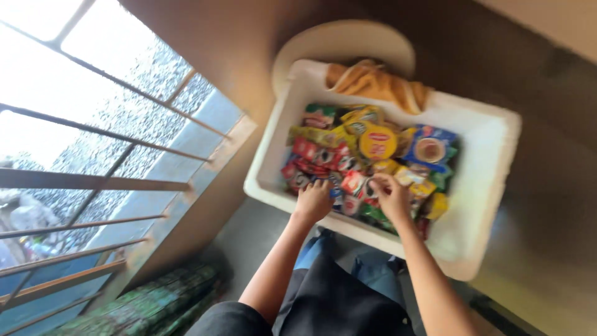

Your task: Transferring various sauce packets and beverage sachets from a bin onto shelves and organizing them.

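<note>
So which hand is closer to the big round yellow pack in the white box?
The right hand is nearer: it lies just below the round yellow pack, among the packets. The left hand is farther, down to its left near the white box edge.

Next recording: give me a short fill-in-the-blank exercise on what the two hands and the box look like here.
1. Both hands reach into a ____ foam box filled with colourful snack packets.
2. An orange-and-cream striped cloth lies at the box's ____ end, away from the person.
3. The left hand and right hand rest on the packets near the box's ____ edge.
4. A barred window is on the person's ____ side.

Missing words: white; far; near; left
</note>
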